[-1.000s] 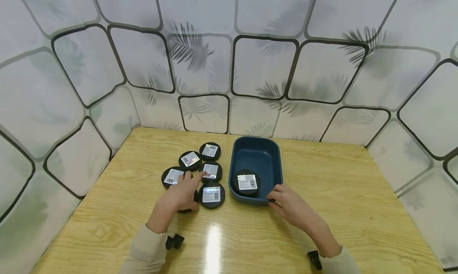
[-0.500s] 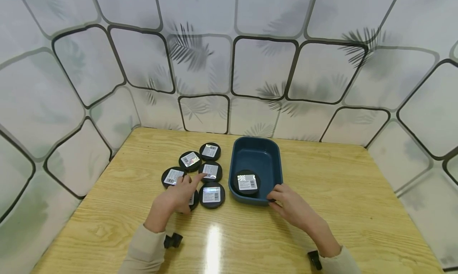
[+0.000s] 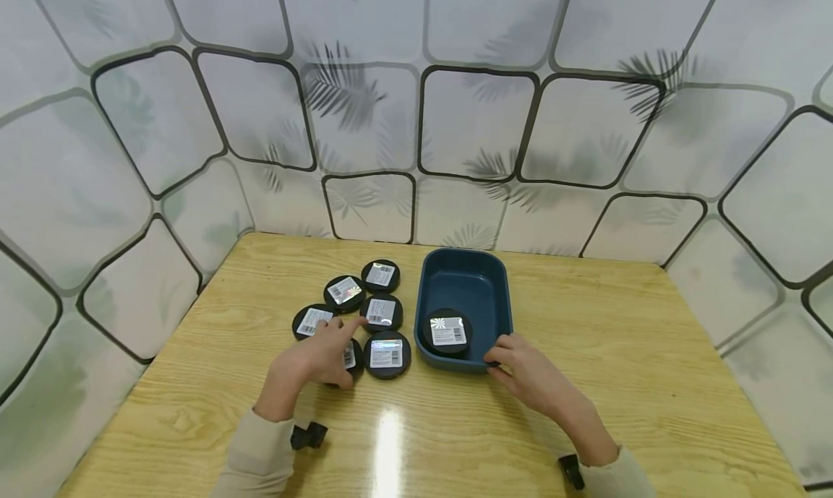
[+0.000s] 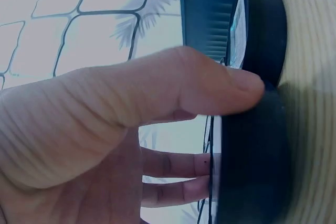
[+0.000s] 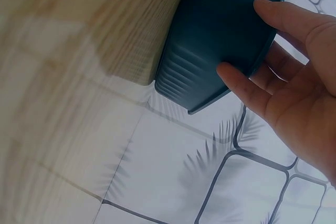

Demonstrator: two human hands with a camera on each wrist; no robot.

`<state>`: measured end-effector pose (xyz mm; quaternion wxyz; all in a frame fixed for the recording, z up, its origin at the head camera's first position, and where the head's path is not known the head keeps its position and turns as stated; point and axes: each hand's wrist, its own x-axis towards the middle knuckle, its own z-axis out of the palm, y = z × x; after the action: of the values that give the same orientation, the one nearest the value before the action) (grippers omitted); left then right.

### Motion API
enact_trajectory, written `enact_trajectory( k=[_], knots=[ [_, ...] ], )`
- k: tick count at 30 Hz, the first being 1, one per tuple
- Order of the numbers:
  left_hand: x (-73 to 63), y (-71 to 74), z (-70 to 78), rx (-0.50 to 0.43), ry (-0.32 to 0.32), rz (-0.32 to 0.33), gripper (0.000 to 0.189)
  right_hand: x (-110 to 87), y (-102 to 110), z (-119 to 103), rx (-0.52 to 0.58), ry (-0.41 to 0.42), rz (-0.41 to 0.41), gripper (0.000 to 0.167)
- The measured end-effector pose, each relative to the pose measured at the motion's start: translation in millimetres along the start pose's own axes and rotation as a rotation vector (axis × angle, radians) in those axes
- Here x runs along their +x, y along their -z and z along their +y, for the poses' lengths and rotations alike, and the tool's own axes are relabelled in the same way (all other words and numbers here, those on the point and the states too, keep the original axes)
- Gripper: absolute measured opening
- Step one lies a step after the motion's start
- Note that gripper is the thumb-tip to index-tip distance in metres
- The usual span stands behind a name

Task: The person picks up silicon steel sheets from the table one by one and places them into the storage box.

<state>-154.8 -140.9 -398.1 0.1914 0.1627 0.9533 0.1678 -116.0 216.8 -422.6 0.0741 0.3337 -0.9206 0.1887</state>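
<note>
My left hand point(image 3: 315, 357) grips a low black disc point(image 3: 354, 358) with a white label. Its thumb lies on the disc's near rim, and the fingers reach over to the far side. In the left wrist view, a neighbouring black disc point(image 4: 265, 35) stands right beyond the thumb. The front right corner of a dark blue plastic bin point(image 3: 471, 292) is pinched by my right hand point(image 3: 530, 375). Its fingers go over the rim, and the thumb lies outside, plain in the right wrist view. One labelled disc point(image 3: 448, 332) lies flat inside the bin, front left.
Several more labelled black discs cluster left of the bin, among them one at the back point(image 3: 380, 275) and one at the front point(image 3: 387, 355). Everything is on a wooden table point(image 3: 586, 324), with a patterned cloth backdrop point(image 3: 481, 136) around its back and sides.
My left hand has shifted slightly left, its index finger drawn back off the middle disc. More of the disc beneath shows, now close against the front one. My right hand keeps its place.
</note>
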Motion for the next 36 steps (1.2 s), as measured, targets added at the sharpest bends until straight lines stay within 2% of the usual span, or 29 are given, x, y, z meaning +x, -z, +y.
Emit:
enact_trajectory(
  k=[5,9,15,22,31,36],
  knots=[
    [2.9,0.6,-3.4,0.043,-0.026,0.028,0.083,-0.5,-0.4,0.4,0.006,-0.001,-0.002,0.013],
    [4.8,3.1,-4.7,0.041,-0.046,0.043,0.071,-0.6,-0.5,0.9,0.004,-0.001,0.0,0.013],
    [7.3,11.1,-3.1,0.037,-0.078,0.078,0.071,1.2,-1.0,2.3,0.0,0.004,-0.001,0.013],
    [18.5,21.4,7.6,0.057,-0.151,0.098,0.071,1.9,-1.6,3.2,0.005,-0.015,-0.015,0.012],
    [32.0,42.9,25.3,0.148,-0.242,0.158,0.073,2.5,0.4,2.5,0.012,-0.034,-0.035,0.012],
    [40.2,54.6,32.5,0.183,-0.267,0.158,0.072,1.4,1.2,2.4,0.016,-0.032,-0.04,0.011]
  ],
)
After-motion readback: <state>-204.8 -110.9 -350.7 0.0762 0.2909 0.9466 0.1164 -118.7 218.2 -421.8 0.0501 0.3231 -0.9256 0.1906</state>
